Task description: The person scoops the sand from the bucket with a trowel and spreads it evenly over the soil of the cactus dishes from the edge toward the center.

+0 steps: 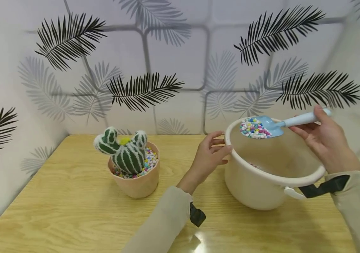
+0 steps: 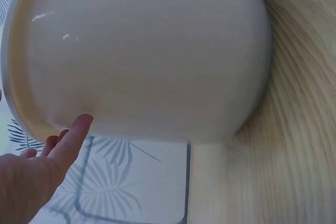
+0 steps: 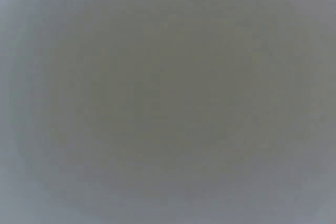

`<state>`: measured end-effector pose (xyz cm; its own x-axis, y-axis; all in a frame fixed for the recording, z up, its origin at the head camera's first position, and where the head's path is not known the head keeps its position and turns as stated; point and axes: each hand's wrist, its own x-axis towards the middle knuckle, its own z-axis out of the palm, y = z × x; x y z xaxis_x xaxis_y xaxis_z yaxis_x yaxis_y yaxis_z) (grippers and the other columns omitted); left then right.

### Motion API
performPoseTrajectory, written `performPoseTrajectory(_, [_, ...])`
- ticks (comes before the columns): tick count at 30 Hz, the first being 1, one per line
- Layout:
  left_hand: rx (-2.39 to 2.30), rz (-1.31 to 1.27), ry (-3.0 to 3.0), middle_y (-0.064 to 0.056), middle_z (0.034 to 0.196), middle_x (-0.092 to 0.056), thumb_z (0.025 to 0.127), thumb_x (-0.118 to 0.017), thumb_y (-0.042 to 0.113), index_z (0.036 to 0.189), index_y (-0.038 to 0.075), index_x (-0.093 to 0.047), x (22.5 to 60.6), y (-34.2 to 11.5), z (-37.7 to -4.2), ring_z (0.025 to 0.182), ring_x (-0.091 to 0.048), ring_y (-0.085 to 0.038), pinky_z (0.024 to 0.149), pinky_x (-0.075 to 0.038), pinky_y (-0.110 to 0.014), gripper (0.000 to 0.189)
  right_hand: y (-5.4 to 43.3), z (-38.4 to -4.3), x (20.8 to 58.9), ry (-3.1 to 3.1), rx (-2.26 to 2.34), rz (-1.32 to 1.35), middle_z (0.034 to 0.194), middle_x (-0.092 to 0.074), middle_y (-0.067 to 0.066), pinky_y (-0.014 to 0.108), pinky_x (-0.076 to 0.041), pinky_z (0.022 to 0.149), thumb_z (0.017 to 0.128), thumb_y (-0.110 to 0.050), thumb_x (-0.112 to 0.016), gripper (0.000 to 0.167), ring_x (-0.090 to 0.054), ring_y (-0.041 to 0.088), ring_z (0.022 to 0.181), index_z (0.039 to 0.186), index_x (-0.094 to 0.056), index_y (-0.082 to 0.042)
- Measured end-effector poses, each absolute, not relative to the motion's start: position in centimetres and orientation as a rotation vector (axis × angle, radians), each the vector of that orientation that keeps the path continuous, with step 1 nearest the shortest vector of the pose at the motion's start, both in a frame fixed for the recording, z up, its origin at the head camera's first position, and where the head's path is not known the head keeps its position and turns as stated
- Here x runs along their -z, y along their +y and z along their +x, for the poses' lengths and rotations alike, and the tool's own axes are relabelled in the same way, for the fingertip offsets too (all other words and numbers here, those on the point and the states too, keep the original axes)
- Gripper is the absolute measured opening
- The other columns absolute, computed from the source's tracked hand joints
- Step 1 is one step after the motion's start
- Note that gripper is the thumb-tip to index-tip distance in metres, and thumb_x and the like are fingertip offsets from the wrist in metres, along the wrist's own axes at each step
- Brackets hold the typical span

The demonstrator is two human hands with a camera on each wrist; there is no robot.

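In the head view, my right hand (image 1: 328,140) grips the handle of a light blue scoop (image 1: 297,120), held above the opening of a cream bucket (image 1: 256,186). Small multicoloured pebbles (image 1: 254,128) fill the scoop's blade. At the bucket's left rim, my left hand (image 1: 210,154) touches the outside with its fingers extended. The left wrist view shows a finger of that left hand (image 2: 47,169) against the bucket's smooth wall (image 2: 147,61). A few pebbles (image 1: 256,166) show inside the bucket; much of its bottom is hidden. The right wrist view is only a grey blur.
A green and white knitted cactus (image 1: 129,154) stands left of the bucket in a peach pot (image 1: 140,184), with coloured pebbles around its base. Both stand on a wooden table (image 1: 72,196). Behind is a leaf-patterned backdrop (image 1: 180,59). A white handle (image 1: 294,193) juts from the bucket's near side.
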<state>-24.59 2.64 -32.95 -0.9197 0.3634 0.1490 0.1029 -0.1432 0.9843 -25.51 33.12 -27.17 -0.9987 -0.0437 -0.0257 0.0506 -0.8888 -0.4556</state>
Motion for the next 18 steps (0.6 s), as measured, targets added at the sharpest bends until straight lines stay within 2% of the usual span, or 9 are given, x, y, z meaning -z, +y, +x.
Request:
performPoseTrajectory(6, [-2.175,0.595,1.964,-0.019,0.134,-0.048,0.095,-0.056,0.017,0.142,0.006,-0.038,33.3,1.0,-24.6,0.118,-0.056,-0.033,0.086,-0.055,-0.041,0.051,33.2,-25.2,26.7,0.772,3.012,0.113,0.101,-0.046,0.024,0.063,-0.051,0.073,0.095,-0.017,-0.055,0.018,-0.061,0.046,0.085,0.106,-0.041,-0.02])
performPoseTrajectory(13, [-2.037,0.733,2.204,-0.015,0.134,-0.05,0.094,-0.056,0.019,0.14,0.008,-0.041,33.5,-1.1,-24.7,0.12,-0.055,-0.03,0.088,-0.054,-0.037,0.05,33.1,-24.1,26.1,0.755,3.017,0.147,0.106,-0.046,0.018,0.063,-0.05,0.076,0.094,-0.017,-0.057,0.019,-0.061,0.041,0.093,0.106,-0.043,-0.022])
performPoseTrajectory(18, [-2.004,0.745,2.345,-0.015,0.131,-0.053,0.094,-0.057,0.017,0.137,0.007,-0.045,34.3,-2.5,-24.2,0.117,-0.057,-0.03,0.09,-0.053,-0.038,0.046,32.7,-23.1,25.8,0.75,3.0,0.126,0.106,-0.045,0.018,0.064,-0.05,0.076,0.095,-0.016,-0.055,0.016,-0.059,0.043,0.09,0.106,-0.044,-0.021])
